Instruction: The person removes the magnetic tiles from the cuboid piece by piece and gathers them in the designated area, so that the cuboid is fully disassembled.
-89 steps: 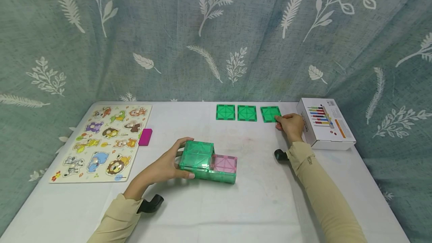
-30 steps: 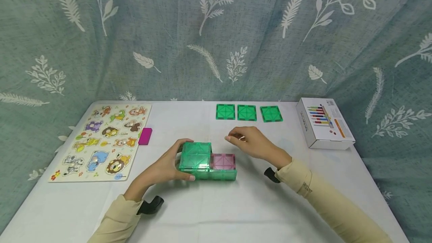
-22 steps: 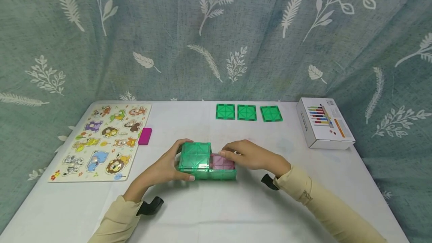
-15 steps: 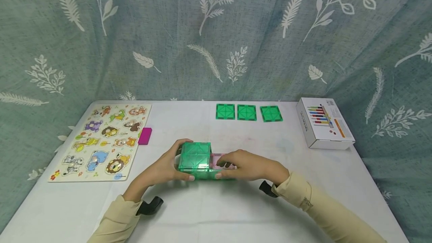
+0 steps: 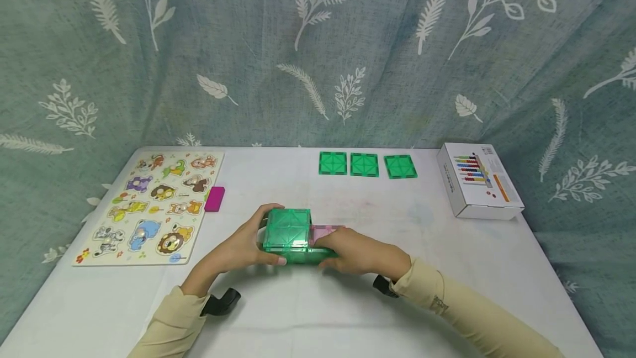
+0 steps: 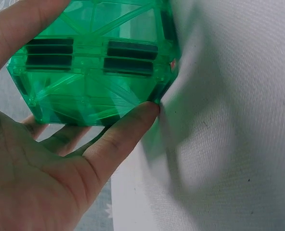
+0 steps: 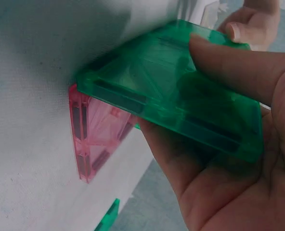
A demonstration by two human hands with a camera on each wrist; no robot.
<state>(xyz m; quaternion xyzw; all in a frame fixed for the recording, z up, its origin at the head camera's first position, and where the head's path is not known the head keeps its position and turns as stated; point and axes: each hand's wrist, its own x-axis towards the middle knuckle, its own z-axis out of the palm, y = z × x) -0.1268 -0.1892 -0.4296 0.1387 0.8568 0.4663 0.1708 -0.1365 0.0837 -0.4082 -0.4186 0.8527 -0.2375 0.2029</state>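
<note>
A small structure of translucent green magnetic tiles (image 5: 288,228) stands on the white table in the head view, taller on its left. At its lower right part lies a pink tile (image 5: 320,232), partly hidden by the right hand. My left hand (image 5: 240,245) holds the structure's left side, thumb at the front corner; the left wrist view shows fingers round the green walls. With my right hand (image 5: 360,250) I grip the front green tile (image 7: 142,82) at the right end, thumb on its outer face and fingers behind it. Beside it, the right wrist view shows the pink tile (image 7: 97,120).
Three loose green square tiles (image 5: 364,164) lie in a row at the back. A white box (image 5: 479,181) with printed pictures stands at the back right. On the left lie an animal puzzle board (image 5: 149,209) and a magenta block (image 5: 215,199). A patterned curtain (image 5: 278,59) hangs behind.
My right hand has left the rightmost loose tile, come to the structure, touched near the pink tile, and moved down to grip the front green tile. My left hand keeps its hold.
</note>
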